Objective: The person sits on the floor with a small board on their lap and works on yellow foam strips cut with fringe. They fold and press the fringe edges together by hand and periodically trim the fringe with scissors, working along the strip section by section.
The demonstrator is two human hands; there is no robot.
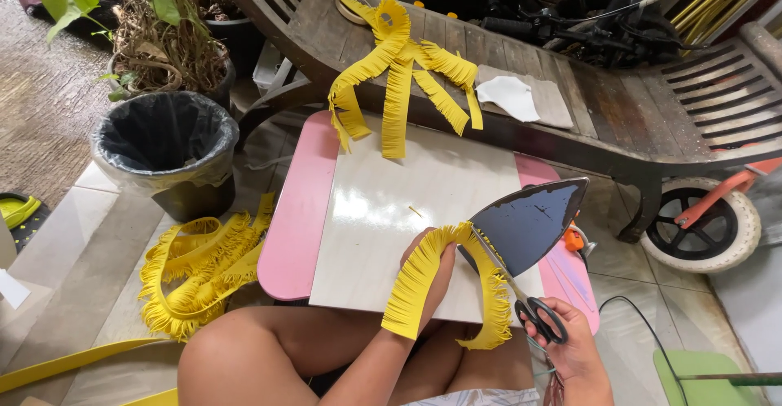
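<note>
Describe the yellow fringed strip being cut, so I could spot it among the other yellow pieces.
Find the pale board on the pink table. At its near edge, the strip drapes over the left hand, scissors beside it. Other fringes lie on the bench or floor; only this one is held.

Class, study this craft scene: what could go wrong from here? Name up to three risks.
The scissors in the right hand cut close to the left hand holding the yellow fringed strip, so fingers might get nicked. The upturned iron sits beside both hands; if hot, it could burn. Its cord trails where it might snag.
</note>
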